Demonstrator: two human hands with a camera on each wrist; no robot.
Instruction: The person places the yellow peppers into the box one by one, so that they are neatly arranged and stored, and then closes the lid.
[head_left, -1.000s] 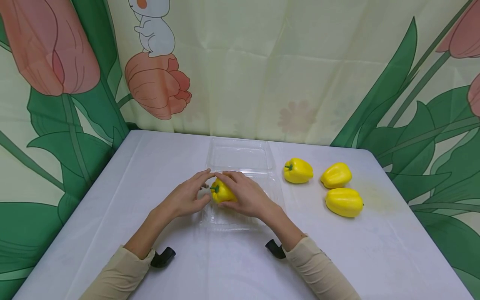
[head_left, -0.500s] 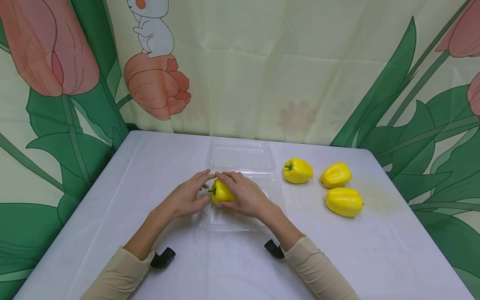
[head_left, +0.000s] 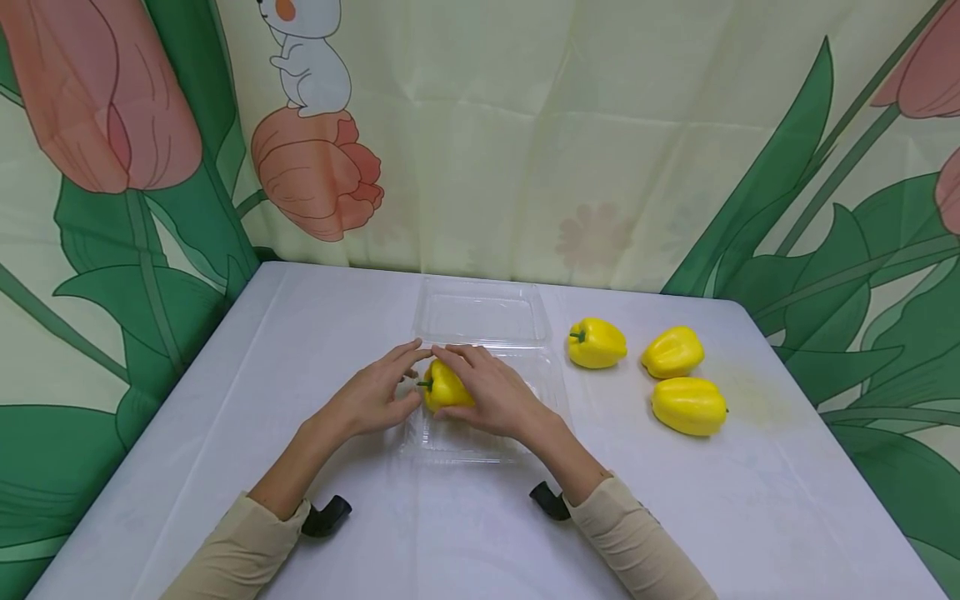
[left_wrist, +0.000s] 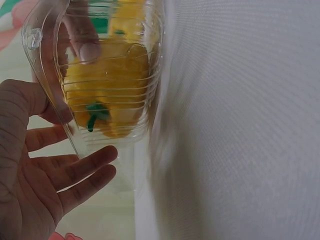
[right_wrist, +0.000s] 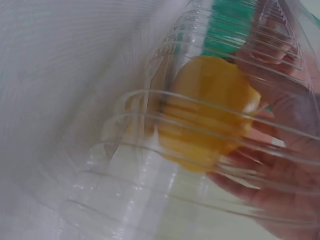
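Observation:
A yellow bell pepper (head_left: 446, 388) with a green stem lies on its side at the left of a clear plastic clamshell container (head_left: 468, 454). My right hand (head_left: 491, 390) grips that pepper from the right, fingers over its far side and thumb at its near side. Pointing left, the stem faces my left hand (head_left: 372, 395), whose loosely spread fingers and thumb are at the container's left rim. Through the ribbed wall in the left wrist view, the pepper (left_wrist: 107, 85) shows close to the container's floor. Part of the pepper is hidden behind my right fingers.
The container's clear lid (head_left: 482, 310) lies folded back behind it. To the right, three more yellow bell peppers rest on the white tablecloth (head_left: 765, 500): one near the lid (head_left: 597, 342), one farther right (head_left: 672, 352), and one nearer (head_left: 689, 406). A printed curtain (head_left: 510, 150) hangs behind.
The held pepper has turned slightly, its stem tipping a little toward me and to the left. Both hands have stayed almost where they were.

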